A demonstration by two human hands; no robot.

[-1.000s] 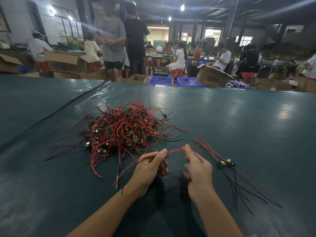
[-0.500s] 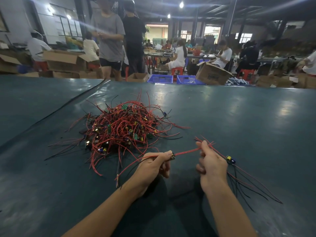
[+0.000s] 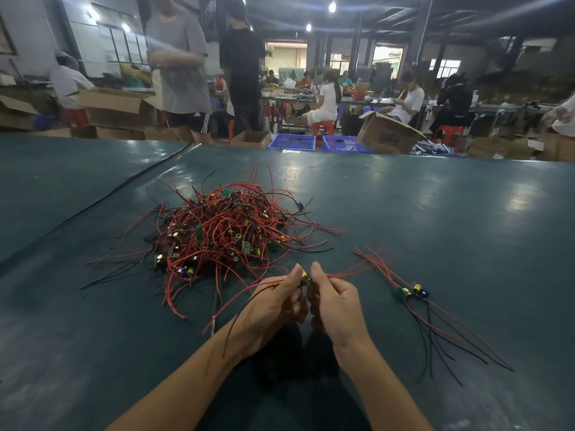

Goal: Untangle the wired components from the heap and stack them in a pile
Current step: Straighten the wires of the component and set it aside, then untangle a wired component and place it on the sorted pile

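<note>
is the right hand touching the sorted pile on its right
Apart. The head view shows bare table between the right hand and the sorted pile.

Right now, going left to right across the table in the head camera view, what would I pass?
The tangled heap of wired components → left hand → single wired component pinched between both hands → right hand → small sorted pile.

Workshop hall, 2 blue crates, teal table in front of them, open cardboard box to their right, ceiling lamps above, windows far left.
</note>
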